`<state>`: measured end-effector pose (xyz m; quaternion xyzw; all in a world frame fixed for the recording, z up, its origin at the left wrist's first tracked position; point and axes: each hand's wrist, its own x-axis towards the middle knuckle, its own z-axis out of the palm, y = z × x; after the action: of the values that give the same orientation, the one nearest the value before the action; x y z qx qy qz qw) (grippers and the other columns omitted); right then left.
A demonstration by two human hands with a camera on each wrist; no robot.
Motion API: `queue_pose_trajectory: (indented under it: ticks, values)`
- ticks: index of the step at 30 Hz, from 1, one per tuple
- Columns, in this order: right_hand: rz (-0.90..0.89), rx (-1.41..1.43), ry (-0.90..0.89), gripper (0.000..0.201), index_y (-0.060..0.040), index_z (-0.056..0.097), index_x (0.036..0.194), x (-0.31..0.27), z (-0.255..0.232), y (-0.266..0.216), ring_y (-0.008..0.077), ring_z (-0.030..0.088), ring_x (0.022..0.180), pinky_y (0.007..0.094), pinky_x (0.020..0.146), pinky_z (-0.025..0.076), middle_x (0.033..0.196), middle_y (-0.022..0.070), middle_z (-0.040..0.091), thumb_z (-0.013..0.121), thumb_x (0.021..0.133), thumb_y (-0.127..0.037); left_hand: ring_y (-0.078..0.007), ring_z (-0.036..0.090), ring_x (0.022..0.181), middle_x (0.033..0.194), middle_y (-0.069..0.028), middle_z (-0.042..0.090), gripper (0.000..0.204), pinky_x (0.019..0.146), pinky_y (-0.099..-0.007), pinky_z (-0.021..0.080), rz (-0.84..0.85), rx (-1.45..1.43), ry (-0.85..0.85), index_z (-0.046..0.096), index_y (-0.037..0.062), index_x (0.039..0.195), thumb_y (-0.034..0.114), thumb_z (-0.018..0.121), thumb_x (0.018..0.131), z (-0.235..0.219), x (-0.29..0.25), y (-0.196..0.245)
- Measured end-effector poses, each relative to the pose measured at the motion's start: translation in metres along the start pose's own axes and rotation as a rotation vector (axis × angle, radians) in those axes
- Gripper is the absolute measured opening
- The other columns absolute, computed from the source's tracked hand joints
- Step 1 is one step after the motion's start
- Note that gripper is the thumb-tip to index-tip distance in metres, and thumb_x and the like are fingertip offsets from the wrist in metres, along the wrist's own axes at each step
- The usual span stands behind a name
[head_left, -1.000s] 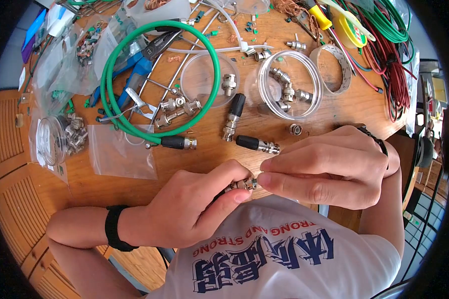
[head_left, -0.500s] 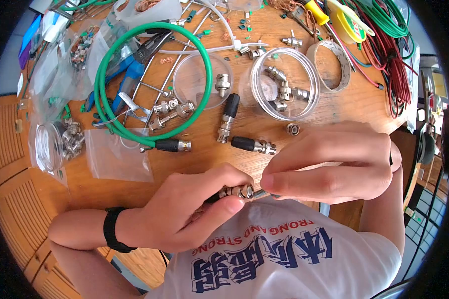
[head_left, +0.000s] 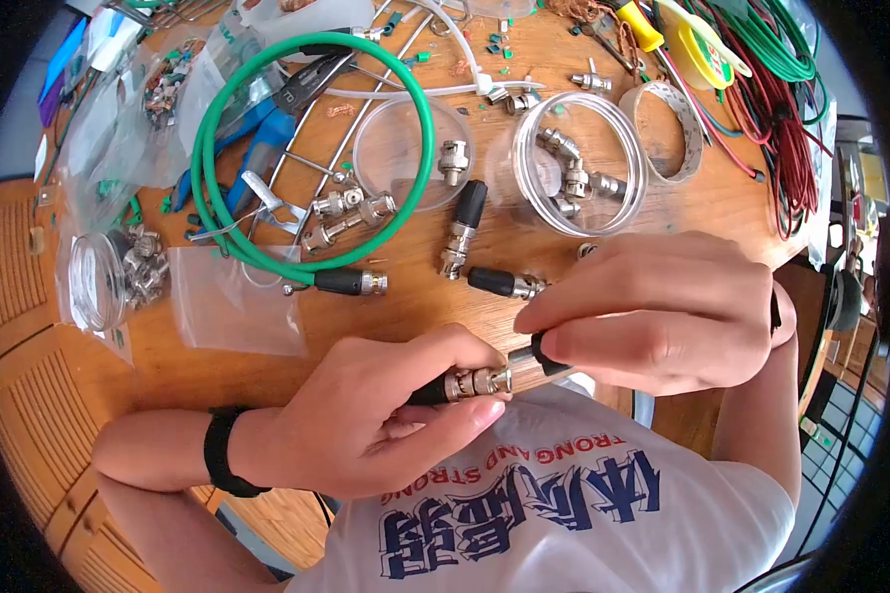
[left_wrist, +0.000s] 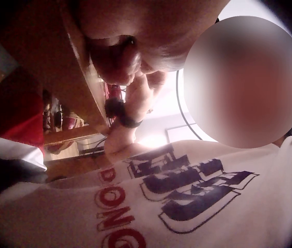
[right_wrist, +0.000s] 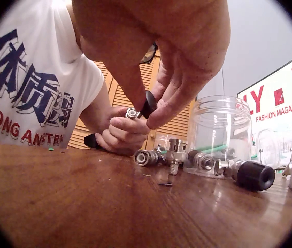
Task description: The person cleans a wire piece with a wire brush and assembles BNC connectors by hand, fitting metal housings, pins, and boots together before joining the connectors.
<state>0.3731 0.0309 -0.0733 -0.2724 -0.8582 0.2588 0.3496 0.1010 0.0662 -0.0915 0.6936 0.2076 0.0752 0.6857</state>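
Note:
In the head view, my left hand (head_left: 396, 415) grips a silver BNC-type connector (head_left: 480, 382) with a black rear part, its open metal end facing right. My right hand (head_left: 663, 316) pinches a black-ended piece (head_left: 548, 354) with a thin metal tip pointing left, close to the connector's end. In the right wrist view, the black piece (right_wrist: 148, 105) is between the thumb and fingers of my right hand (right_wrist: 161, 57), beside the connector's round metal end (right_wrist: 132, 113). Whether the two parts touch is unclear. The left wrist view hides both parts.
A coiled green cable (head_left: 427, 148) lies behind the hands, with black-ended connectors (head_left: 462, 227) to its right. Further back are a clear jar (head_left: 524, 163) holding connectors, a tape ring (head_left: 631, 104), blue-handled pliers (head_left: 267, 148), plastic bags (head_left: 237, 306) and red wires (head_left: 793, 168).
The connector in my left hand has turned from facing the camera to pointing right, and more of its body shows. The black-ended piece in my right hand has come into clearer view.

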Motion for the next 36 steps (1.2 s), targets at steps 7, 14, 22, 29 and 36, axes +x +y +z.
queue_pose_trajectory:
  ticks: [7,14,22,29,36]
  values:
    - [0.085,0.001,-0.03,0.013,0.003,0.073,0.099,0.004,-0.006,-0.005,0.0276,0.074,0.075,0.0356,0.064,0.061,0.094,0.0179,0.075,0.076,0.092,-0.007,-0.0156,0.057,0.052,0.071,-0.0062,0.061,0.029,0.052,-0.0309,0.042,0.041,-0.008,-0.013,0.06,-0.0011,0.128,0.012,0.061,0.102,-0.004,0.0,-0.004]
    - [0.098,-0.031,-0.015,0.019,0.0021,0.075,0.1,0.003,-0.005,-0.007,0.0262,0.074,0.075,0.0355,0.064,0.061,0.092,0.0154,0.075,0.083,0.087,-0.009,-0.0169,0.06,0.059,0.074,-0.0085,0.062,0.036,0.057,-0.0313,0.046,0.033,-0.055,0.042,0.057,-0.0043,0.133,0.012,0.061,0.101,0.0,-0.001,-0.004]
    - [0.051,0.0,0.031,0.021,0.0025,0.076,0.102,0.0,-0.005,-0.005,0.0231,0.074,0.073,0.0324,0.06,0.06,0.093,0.0156,0.077,0.083,0.085,-0.008,-0.0152,0.068,0.071,0.088,-0.0099,0.074,0.043,0.067,-0.0295,0.054,0.004,-0.12,0.042,0.055,-0.0035,0.14,0.009,0.062,0.1,0.004,-0.001,-0.006]
    - [-0.016,-0.056,0.011,0.022,0.0018,0.077,0.1,-0.001,-0.003,-0.001,0.0229,0.075,0.073,0.0298,0.057,0.059,0.094,0.0146,0.078,0.084,0.082,-0.007,-0.012,0.067,0.072,0.09,-0.0096,0.075,0.044,0.067,-0.0286,0.053,0.001,-0.121,0.053,0.054,-0.0031,0.143,0.009,0.062,0.101,0.007,-0.001,-0.008]
    - [-0.03,-0.078,0.004,0.019,0.0007,0.077,0.1,-0.001,-0.002,0.0,0.0223,0.075,0.073,0.0284,0.056,0.058,0.093,0.014,0.077,0.08,0.083,-0.008,-0.0134,0.071,0.086,0.105,-0.0153,0.073,0.041,0.062,-0.0263,0.056,-0.019,-0.152,0.017,0.051,-0.0048,0.14,0.007,0.06,0.103,0.006,-0.002,-0.008]
